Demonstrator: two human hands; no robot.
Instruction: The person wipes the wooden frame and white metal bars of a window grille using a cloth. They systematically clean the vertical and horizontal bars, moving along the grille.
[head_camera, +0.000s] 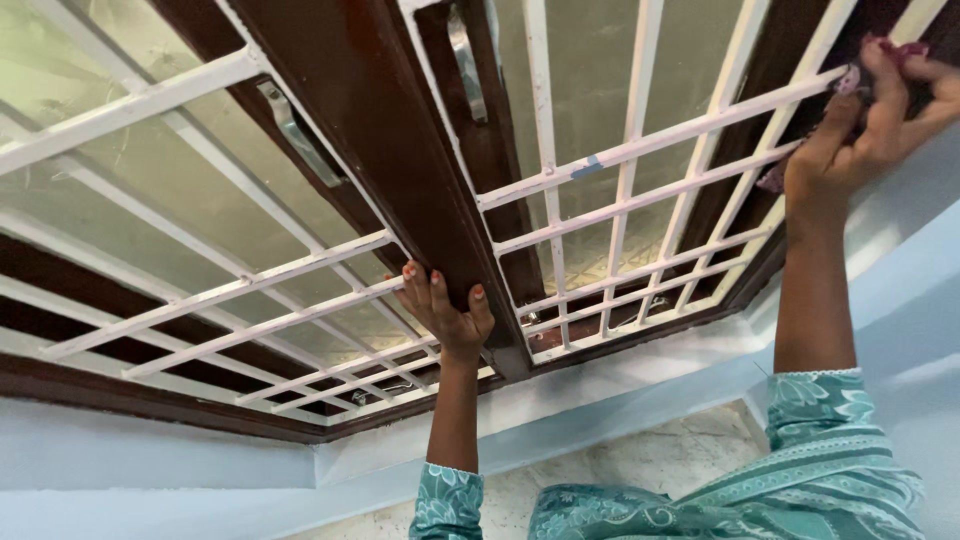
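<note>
You were looking up at a window with a dark brown wooden frame (380, 110) and white metal bars (620, 150) over frosted glass. Your left hand (445, 310) gripped the frame's central post, fingers curled around it. Your right hand (865, 120), raised to the upper right corner, pinched a small pinkish cloth (850, 80) against the bars. Two metal handles (465, 60) sat on the frame. Pale blue wall (900, 290) surrounded the window.

Dark brown window frame (380, 120), white grille bars (640, 148), teal floral-patterned sleeves (830, 450) — pale blue wall (150, 470), purplish cloth (850, 80).
</note>
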